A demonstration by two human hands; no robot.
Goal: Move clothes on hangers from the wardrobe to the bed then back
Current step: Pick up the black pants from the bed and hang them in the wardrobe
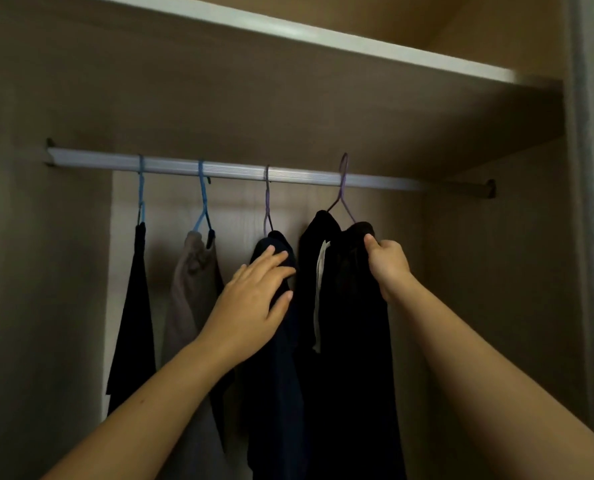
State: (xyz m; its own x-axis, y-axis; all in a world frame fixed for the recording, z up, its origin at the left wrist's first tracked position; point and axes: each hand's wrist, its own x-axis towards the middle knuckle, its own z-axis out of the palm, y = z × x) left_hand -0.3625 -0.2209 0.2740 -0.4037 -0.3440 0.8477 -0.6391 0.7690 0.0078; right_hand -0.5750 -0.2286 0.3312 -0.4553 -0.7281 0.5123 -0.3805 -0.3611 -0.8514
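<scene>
Several garments hang on a silver wardrobe rail [219, 168]. From the left: a black garment [134, 306] on a blue hanger, a beige garment [191, 282] on a blue hanger, a dark navy garment [278, 375] on a purple hanger, and a black garment with a white drawstring [351, 341] on a purple hanger [342, 188] whose hook sits raised above the rail. My right hand [387, 263] grips the right shoulder of that black garment. My left hand [254, 303] rests with straight fingers on the top of the navy garment.
A white-edged shelf [323, 36] runs above the rail. The wardrobe's side walls stand at the left [39, 271] and right [496, 271], with a door frame [590, 202] at the far right. Bare rail shows right of the last hanger.
</scene>
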